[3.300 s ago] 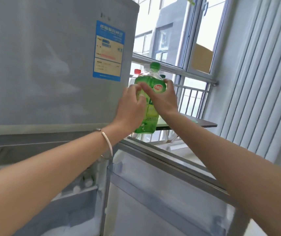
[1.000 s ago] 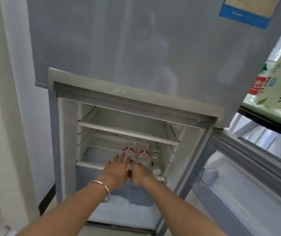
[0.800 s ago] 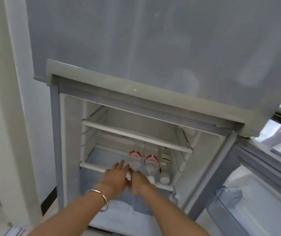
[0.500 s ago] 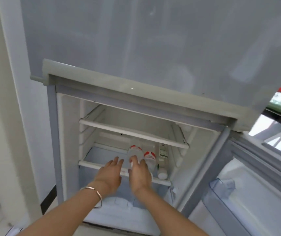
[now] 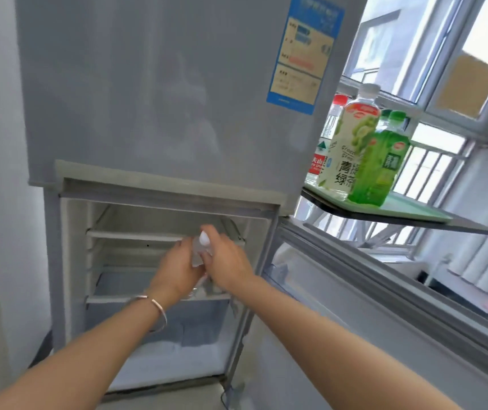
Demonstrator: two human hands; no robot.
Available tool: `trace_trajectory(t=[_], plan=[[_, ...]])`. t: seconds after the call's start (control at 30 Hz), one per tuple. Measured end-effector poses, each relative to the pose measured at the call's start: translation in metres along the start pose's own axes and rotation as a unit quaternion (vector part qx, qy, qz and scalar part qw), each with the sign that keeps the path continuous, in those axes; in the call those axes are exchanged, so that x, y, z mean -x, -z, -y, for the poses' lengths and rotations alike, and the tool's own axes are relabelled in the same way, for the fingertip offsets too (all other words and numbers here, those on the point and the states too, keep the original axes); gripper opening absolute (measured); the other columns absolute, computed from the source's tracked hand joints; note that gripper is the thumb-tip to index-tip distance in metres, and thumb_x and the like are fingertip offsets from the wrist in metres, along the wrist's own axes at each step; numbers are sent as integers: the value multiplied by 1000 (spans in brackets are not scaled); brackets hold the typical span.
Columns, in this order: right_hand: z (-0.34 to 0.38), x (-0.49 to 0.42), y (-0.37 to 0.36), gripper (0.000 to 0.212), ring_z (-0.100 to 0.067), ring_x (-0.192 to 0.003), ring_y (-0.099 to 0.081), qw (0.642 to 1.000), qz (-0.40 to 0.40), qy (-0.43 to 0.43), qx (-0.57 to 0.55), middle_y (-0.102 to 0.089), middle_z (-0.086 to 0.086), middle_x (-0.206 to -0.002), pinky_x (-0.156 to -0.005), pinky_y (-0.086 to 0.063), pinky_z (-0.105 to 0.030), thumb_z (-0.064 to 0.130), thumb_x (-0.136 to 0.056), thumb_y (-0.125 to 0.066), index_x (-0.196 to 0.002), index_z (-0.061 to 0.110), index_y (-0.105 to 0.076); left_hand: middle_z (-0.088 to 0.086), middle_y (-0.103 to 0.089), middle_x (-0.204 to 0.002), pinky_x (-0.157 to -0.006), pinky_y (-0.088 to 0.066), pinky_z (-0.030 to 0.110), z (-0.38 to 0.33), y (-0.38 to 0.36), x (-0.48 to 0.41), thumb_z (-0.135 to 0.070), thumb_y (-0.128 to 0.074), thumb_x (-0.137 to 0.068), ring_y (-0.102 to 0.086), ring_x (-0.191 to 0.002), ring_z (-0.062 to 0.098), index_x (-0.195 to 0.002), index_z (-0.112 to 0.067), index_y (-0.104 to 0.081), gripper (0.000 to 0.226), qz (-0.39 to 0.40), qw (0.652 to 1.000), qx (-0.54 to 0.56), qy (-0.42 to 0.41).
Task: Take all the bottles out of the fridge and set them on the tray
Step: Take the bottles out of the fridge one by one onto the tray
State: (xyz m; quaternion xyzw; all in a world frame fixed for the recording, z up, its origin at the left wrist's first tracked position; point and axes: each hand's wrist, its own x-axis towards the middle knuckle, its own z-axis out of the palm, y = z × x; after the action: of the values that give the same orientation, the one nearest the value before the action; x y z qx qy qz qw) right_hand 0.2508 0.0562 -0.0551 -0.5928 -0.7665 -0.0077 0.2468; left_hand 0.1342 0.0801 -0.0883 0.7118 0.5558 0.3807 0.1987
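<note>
Two bare hands meet in front of the open lower compartment of the grey two-door fridge. Your left hand, with a thin silver bangle on its wrist, and your right hand both wrap around a small clear plastic bottle with a white cap. The bottle is upright, slightly tilted, cap on top, fingers closed on its sides; its lower part is hidden by your palms. It sits in the air at the mouth of the compartment, between the upper white shelf and the lower white shelf. Motion blur; the label cannot be read.

Lower fridge door hangs open to the right, its clear door bin visible.

To the right, a pale green flat tray lies on a dark table top by the window. On the tray, close together: a tall pale bottle with a white cap and green-grape label, a green translucent bottle with a green cap in front of it and touching it, a clear bottle with a red cap behind on the left, partly hidden by the fridge edge. Another green cap peeks from behind; its bottle is hidden.

Blue and cream energy sticker on the closed upper fridge door.
</note>
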Motion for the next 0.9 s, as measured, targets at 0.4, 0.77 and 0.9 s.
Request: trace_trajectory(t=[0.4, 0.77, 0.9], plan=[[-16, 80, 117, 90, -16, -111, -58, 980, -50, -114, -156, -57, -1, -129, -94, -49, -36, 44, -63, -69, -141, 21, -31, 8, -58, -117, -90, -46, 40, -160, 47, 30, -58, -64, -71, -55, -111, 30, -118, -11, -54, 67, -97, 987, -5, -124], [-64, 77, 222, 81, -25, -101, -59, 897, -303, -225, -229, -56, -2, -113, -81, -46, -35, 36, -73, -79, -133, 8, -31, 5, -50, -123, -87, -52, 44, -313, 16, 15, -58, -63, -79, -58, -100, 23, -131, -20, -38, 69, -114, 942, 109, -296], [-117, 79, 270, 62, -22, -87, -60, 895, -340, -237, -166, -62, -7, -107, -73, -49, -34, 30, -82, -71, -128, 4, -39, 8, -45, -127, -95, -46, 42, -352, -28, 8, -43, -51, -92, -51, -110, 23, -129, -18, -39, 46, -33, 941, 167, -292]])
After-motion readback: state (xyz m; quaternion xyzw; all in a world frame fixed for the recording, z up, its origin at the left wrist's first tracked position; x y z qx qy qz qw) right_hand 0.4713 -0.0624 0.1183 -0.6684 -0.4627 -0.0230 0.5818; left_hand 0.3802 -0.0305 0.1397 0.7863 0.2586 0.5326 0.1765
